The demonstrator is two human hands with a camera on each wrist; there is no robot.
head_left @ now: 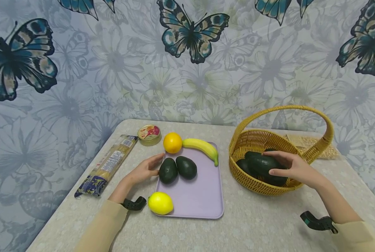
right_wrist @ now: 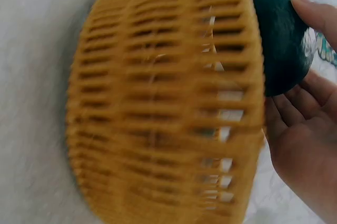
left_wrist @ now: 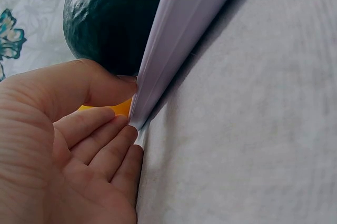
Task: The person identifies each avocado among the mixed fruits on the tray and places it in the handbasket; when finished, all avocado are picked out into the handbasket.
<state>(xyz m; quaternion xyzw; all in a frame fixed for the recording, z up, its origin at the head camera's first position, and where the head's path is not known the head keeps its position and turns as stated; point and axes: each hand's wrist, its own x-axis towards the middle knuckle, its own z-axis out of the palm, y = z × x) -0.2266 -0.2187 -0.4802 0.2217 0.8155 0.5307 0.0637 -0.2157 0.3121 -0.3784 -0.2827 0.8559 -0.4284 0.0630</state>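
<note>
In the head view my right hand [head_left: 293, 168] grips a dark green avocado [head_left: 263, 164] at the wicker basket [head_left: 260, 187], over several other avocados inside. The right wrist view shows that avocado [right_wrist: 281, 40] above the basket's rim, thumb on one side and fingers on the other. My left hand [head_left: 146, 169] rests at the left edge of the lilac tray [head_left: 200, 196], its thumb and fingertips touching the rim and its fingers loosely extended. Two avocados lie on the tray, the nearer avocado [head_left: 168, 170] just beside my left fingers. Also there are an orange [head_left: 172, 142], a banana [head_left: 203, 147] and a lemon [head_left: 161, 203].
A pack of pasta [head_left: 110, 164] lies left of the tray, and a round tin [head_left: 149, 135] stands behind it. The basket's tall handle [head_left: 288, 107] arches over its opening. Behind the basket lies a flat woven mat [head_left: 327, 152]. A patterned wall cloth [head_left: 190, 94] rises behind the table.
</note>
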